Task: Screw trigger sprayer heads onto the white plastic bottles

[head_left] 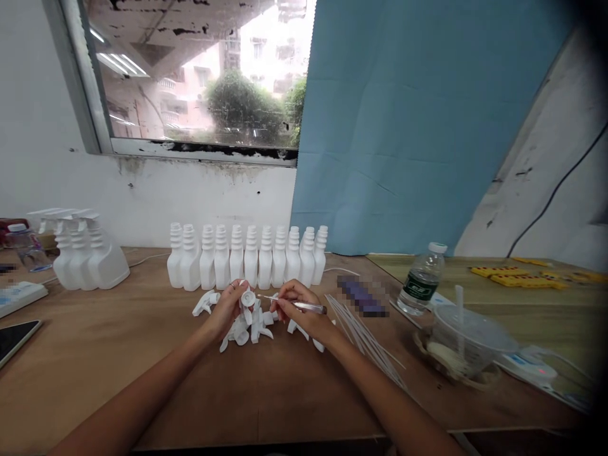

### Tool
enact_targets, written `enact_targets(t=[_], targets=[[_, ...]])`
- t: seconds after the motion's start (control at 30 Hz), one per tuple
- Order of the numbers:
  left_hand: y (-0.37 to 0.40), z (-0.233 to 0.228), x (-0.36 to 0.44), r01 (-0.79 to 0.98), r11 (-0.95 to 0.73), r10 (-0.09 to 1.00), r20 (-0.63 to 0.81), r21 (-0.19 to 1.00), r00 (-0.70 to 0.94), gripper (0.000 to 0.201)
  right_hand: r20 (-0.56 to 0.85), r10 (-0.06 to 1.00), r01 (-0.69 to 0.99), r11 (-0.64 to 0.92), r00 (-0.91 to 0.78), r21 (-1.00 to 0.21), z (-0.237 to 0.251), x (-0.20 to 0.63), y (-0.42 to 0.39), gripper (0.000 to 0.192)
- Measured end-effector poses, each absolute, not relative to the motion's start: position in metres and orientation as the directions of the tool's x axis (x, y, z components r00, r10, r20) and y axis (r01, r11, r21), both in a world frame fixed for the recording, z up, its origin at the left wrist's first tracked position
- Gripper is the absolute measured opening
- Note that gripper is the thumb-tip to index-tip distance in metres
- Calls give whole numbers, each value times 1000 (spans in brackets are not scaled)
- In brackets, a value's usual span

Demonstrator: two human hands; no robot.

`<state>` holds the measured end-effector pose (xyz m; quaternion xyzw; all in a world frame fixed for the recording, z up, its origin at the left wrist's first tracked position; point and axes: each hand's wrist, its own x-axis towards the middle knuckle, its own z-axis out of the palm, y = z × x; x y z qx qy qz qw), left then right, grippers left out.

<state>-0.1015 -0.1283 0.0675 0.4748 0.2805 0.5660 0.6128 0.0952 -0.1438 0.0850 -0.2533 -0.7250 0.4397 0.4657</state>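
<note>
My left hand [226,311] is closed around a white trigger spray head [247,299], its round collar turned toward me. In my right hand [300,304] is a slim, screwdriver-like tool [311,308] with a thin shaft and a dark-ended handle. The tool's tip points left, close to the collar; whether it touches cannot be made out. Below and between my hands lies a pile of loose white spray heads [259,326]. Another spray head [205,303] rests left of my left hand. Part of the pile is hidden by my hands.
Behind stands a row of open white bottles [236,263]. Several bottles with spray heads [90,253] stand at left, near a phone [16,342]. Thin white tubes [365,342] lie right of my arm. Further right are a water bottle [422,282] and a lidded plastic bowl [470,335].
</note>
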Motion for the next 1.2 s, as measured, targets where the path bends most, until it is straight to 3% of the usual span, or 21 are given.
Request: enact_targets(t=[0.1, 0.2, 0.3, 0.37, 0.53, 0.67, 0.83, 0.9, 1.0, 1.13, 1.2], targets=[[-128, 64, -99, -405, -105, 967, 188, 909, 172, 42, 512, 738, 129, 616, -440, -777, 83, 93, -149, 11], [-127, 59, -98, -369, -139, 969, 204, 919, 142, 42, 666, 551, 295, 834, -503, -466, 80, 94, -148, 5], [-129, 58, -98, -315, -196, 962, 244, 929, 121, 38, 699, 337, 351, 927, -631, -130, 77, 93, -144, 14], [-131, 58, -98, -275, -231, 957, 269, 933, 112, 35, 683, 275, 342, 939, -676, -40, 77, 92, -143, 17], [-131, 56, -99, -202, -274, 944, 303, 940, 128, 32, 656, 403, 331, 913, -638, -238, 88, 93, -152, 13], [-132, 55, -99, -184, -296, 940, 320, 937, 117, 30, 602, 426, 335, 904, -675, -265, 90, 96, -154, 13], [-134, 60, -94, -230, -212, 940, 263, 950, 219, 36, 525, 637, 133, 697, -564, -704, 83, 101, -145, 17], [-135, 63, -91, -254, -161, 940, 227, 954, 256, 40, 482, 654, 44, 618, -583, -785, 81, 101, -143, 19], [-136, 66, -89, -290, -113, 948, 191, 950, 256, 43, 588, 594, 80, 738, -549, -670, 82, 97, -145, 10], [-136, 65, -90, -277, -104, 966, 163, 955, 200, 44, 701, 332, 163, 941, -631, -298, 82, 87, -146, 13], [-134, 64, -91, -229, -126, 971, 168, 965, 171, 46, 706, 264, 156, 964, -657, -215, 81, 85, -147, 18]])
